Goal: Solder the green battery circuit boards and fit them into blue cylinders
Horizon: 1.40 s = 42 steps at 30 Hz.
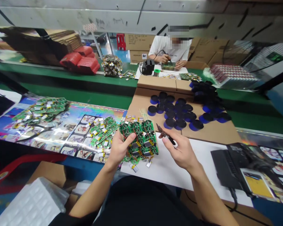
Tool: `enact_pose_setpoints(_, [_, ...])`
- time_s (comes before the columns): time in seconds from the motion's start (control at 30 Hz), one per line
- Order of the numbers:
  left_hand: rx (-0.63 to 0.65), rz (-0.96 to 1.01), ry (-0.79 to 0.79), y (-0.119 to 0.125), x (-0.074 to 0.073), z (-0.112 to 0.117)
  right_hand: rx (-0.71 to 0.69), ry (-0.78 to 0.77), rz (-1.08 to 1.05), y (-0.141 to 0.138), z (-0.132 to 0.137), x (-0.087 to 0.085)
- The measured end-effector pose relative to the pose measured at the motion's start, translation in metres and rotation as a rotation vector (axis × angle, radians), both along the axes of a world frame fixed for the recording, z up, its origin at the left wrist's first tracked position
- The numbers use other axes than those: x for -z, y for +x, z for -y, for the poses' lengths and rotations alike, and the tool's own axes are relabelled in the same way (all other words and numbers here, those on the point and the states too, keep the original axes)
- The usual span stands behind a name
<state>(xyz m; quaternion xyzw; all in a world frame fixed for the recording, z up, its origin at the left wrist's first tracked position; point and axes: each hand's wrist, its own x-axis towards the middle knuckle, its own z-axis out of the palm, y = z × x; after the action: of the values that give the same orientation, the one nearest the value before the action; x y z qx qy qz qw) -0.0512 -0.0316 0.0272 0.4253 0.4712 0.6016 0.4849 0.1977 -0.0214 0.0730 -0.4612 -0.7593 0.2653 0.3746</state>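
Pinching the board panel (142, 136), your left hand (119, 147) holds it just left of your right hand (182, 152), fingers curled round pliers (163, 131).

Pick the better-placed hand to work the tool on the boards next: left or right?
Right, probably: the right hand holds the dark tool, its tip close to the green circuit boards, which the left hand is busy gripping.

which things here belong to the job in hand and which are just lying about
In use, it seems:
circuit boards, in the left hand
dark hand tool, in the right hand
probably the pile of similar boards alongside

Apparently just lying about:
blue-and-black round pieces
red bundles
red stool
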Motion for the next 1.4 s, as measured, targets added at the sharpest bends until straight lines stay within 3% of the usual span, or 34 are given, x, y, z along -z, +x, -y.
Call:
enact_pose_setpoints(0.47, [0.016, -0.02, -0.029, 0.001, -0.005, 0.003, -0.029, -0.125, -0.003, 0.0, 0.001, 0.004])
enact_pose_setpoints(0.57, [0.049, 0.071, -0.083, 0.002, -0.004, 0.004, -0.089, -0.272, -0.12, -0.002, 0.003, 0.005])
enact_pose_setpoints(0.7, [0.148, 0.209, -0.161, 0.005, -0.007, 0.003, -0.303, -0.584, -0.477, -0.008, 0.008, 0.015])
enact_pose_setpoints(0.8, [0.18, 0.258, -0.219, 0.007, -0.007, 0.002, -0.354, -0.661, -0.595, -0.01, 0.009, 0.021])
enact_pose_setpoints(0.97, [0.083, 0.226, -0.179, 0.004, -0.003, 0.0, -0.168, -0.499, -0.304, -0.002, 0.011, 0.022])
enact_pose_setpoints(1.17, [0.065, 0.199, -0.16, 0.002, -0.003, -0.003, -0.134, -0.501, -0.142, 0.004, 0.021, 0.029])
enact_pose_setpoints(1.4, [0.1, 0.287, -0.267, 0.005, -0.005, -0.004, -0.396, -0.845, -0.543, -0.007, 0.023, 0.041])
